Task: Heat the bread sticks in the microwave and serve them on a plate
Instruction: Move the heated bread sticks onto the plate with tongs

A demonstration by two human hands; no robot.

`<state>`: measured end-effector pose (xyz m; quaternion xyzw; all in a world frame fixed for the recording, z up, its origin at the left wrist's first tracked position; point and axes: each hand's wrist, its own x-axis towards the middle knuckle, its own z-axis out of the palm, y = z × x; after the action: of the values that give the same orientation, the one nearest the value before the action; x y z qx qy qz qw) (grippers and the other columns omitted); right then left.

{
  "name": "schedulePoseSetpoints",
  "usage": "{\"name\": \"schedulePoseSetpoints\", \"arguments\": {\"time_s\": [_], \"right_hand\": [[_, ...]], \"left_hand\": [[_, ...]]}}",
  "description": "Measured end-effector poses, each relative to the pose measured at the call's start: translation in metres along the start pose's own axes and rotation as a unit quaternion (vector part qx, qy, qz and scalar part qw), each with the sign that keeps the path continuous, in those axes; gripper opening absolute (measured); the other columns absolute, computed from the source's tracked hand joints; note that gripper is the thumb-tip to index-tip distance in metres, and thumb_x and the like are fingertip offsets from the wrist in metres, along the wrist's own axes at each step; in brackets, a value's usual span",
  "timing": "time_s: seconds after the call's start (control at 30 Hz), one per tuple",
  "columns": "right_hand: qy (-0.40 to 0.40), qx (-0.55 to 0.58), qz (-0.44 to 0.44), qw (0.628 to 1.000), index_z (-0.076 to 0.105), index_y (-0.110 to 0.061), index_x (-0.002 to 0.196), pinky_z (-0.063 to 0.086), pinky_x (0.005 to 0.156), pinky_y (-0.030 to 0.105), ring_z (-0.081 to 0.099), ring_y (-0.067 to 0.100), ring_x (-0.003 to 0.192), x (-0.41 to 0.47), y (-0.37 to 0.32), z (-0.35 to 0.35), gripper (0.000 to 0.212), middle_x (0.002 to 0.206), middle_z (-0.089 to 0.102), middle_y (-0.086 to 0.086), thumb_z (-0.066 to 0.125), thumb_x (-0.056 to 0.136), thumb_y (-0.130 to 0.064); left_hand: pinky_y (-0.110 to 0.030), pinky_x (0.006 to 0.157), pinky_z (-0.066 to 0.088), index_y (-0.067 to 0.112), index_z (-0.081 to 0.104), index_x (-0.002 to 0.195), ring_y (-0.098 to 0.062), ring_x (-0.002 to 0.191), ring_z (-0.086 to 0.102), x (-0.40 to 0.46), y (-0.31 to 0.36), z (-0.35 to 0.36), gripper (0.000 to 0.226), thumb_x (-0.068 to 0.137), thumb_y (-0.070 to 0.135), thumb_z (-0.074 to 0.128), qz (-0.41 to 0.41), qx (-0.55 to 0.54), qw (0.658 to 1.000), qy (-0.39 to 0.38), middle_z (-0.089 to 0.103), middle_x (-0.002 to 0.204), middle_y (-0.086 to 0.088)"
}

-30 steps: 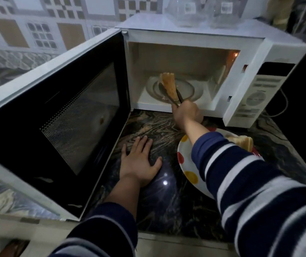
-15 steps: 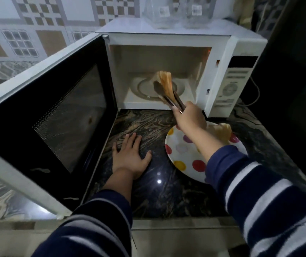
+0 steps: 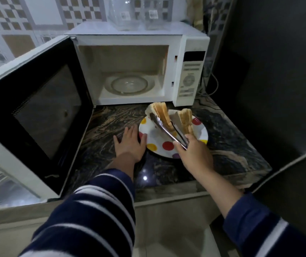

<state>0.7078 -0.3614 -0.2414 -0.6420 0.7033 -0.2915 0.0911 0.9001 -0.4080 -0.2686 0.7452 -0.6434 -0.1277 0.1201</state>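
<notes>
Two bread sticks: one on plate (image 3: pixel 202 134), one (image 3: pixel 160 113) in tongs (image 3: pixel 169 129) above it. Right hand (image 3: pixel 194 154) fingers squeeze tongs shut; left hand (image 3: pixel 130 143) flat on counter (image 3: pixel 100 130), holding nothing. Lower first, then loosen squeeze.

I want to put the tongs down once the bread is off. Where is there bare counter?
Bare dark marbled counter lies right of the polka-dot plate, and in front of it. Crowded: bread sticks, metal tongs in the right hand, left hand.
</notes>
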Motion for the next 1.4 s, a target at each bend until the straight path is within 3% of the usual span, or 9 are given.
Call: {"name": "schedulePoseSetpoints", "arguments": {"time_s": [0.2, 0.57, 0.73, 0.87, 0.97, 1.1, 1.23, 1.4], "right_hand": [[-0.041, -0.021, -0.002, 0.999, 0.055, -0.024, 0.116, 0.046, 0.058, 0.03, 0.065, 0.028, 0.083, -0.018, 0.019, -0.005, 0.038, 0.096, 0.068, 0.002, 0.05, 0.091, -0.052], [-0.088, -0.027, 0.008, 0.996, 0.051, -0.019, 0.116, 0.038, 0.056, 0.03, 0.063, 0.028, 0.084, -0.022, 0.036, -0.014, 0.042, 0.097, 0.065, 0.003, 0.05, 0.09, -0.054], [-0.076, -0.021, -0.03, 0.996, 0.049, -0.017, 0.116, 0.043, 0.056, 0.032, 0.063, 0.027, 0.079, -0.019, 0.037, -0.048, 0.048, 0.094, 0.065, 0.003, 0.051, 0.089, -0.056], [-0.069, -0.03, -0.074, 0.994, 0.049, -0.019, 0.121, 0.049, 0.067, 0.034, 0.063, 0.031, 0.094, 0.005, 0.031, -0.08, 0.049, 0.106, 0.066, 0.006, 0.054, 0.088, -0.054], [-0.085, -0.059, -0.109, 0.989, 0.052, -0.024, 0.122, 0.05, 0.071, 0.035, 0.063, 0.031, 0.098, 0.023, 0.023, -0.097, 0.047, 0.109, 0.066, 0.006, 0.057, 0.086, -0.053], [-0.083, -0.068, -0.147, 0.983, 0.06, -0.028, 0.112, 0.049, 0.072, 0.034, 0.064, 0.029, 0.095, 0.038, 0.01, -0.105, 0.034, 0.104, 0.069, 0.003, 0.061, 0.085, -0.048], [-0.085, -0.08, -0.177, 0.977, 0.064, -0.03, 0.114, 0.047, 0.077, 0.032, 0.064, 0.026, 0.098, 0.044, 0.0, -0.101, 0.033, 0.107, 0.069, 0.002, 0.063, 0.084, -0.045], [-0.074, -0.073, -0.198, 0.975, 0.066, -0.033, 0.114, 0.042, 0.095, 0.04, 0.061, 0.023, 0.108, 0.044, -0.004, -0.09, 0.032, 0.112, 0.069, -0.004, 0.064, 0.084, -0.045]], "left_hand": [[-0.051, 0.117, -0.009, 0.02, 0.003, 0.153, -0.013, 0.148, -0.008, -0.013, 0.004, 0.015, 0.065, 0.099, 0.052, 0.016, -0.021, 0.015, 0.999, -0.021, 0.0, 0.162, 0.006], [-0.055, 0.116, -0.01, 0.018, -0.006, 0.153, -0.013, 0.147, -0.011, -0.016, 0.013, 0.005, 0.073, 0.097, 0.059, 0.017, -0.038, 0.009, 0.998, -0.052, -0.007, 0.161, 0.006], [-0.057, 0.114, -0.01, 0.016, -0.018, 0.15, -0.013, 0.146, -0.017, -0.025, 0.027, -0.014, 0.088, 0.091, 0.065, 0.025, 0.059, 0.102, 0.991, 0.069, -0.018, 0.16, 0.004], [-0.059, 0.114, -0.004, 0.014, -0.025, 0.146, -0.019, 0.147, -0.016, -0.022, 0.048, -0.044, 0.104, 0.082, 0.072, 0.032, 0.164, 0.246, 0.937, 0.183, -0.017, 0.16, 0.001], [-0.056, 0.113, -0.008, 0.021, -0.016, 0.15, -0.019, 0.147, -0.014, -0.019, 0.066, -0.067, 0.104, 0.081, 0.068, 0.047, 0.234, 0.265, 0.916, 0.189, -0.011, 0.161, 0.002], [-0.052, 0.115, -0.008, 0.031, 0.012, 0.151, -0.016, 0.149, -0.002, -0.021, 0.086, -0.084, 0.082, 0.086, 0.052, 0.057, 0.295, 0.266, 0.901, 0.174, 0.012, 0.16, 0.007], [-0.049, 0.117, -0.005, 0.035, 0.038, 0.142, -0.009, 0.145, 0.018, -0.024, 0.089, -0.087, 0.054, 0.091, 0.042, 0.054, 0.308, 0.248, 0.904, 0.163, 0.042, 0.147, 0.012], [-0.044, 0.117, -0.004, 0.034, 0.05, 0.133, -0.009, 0.136, 0.036, -0.025, 0.08, -0.088, 0.042, 0.092, 0.043, 0.052, 0.292, 0.249, 0.909, 0.161, 0.054, 0.137, 0.011]]}}
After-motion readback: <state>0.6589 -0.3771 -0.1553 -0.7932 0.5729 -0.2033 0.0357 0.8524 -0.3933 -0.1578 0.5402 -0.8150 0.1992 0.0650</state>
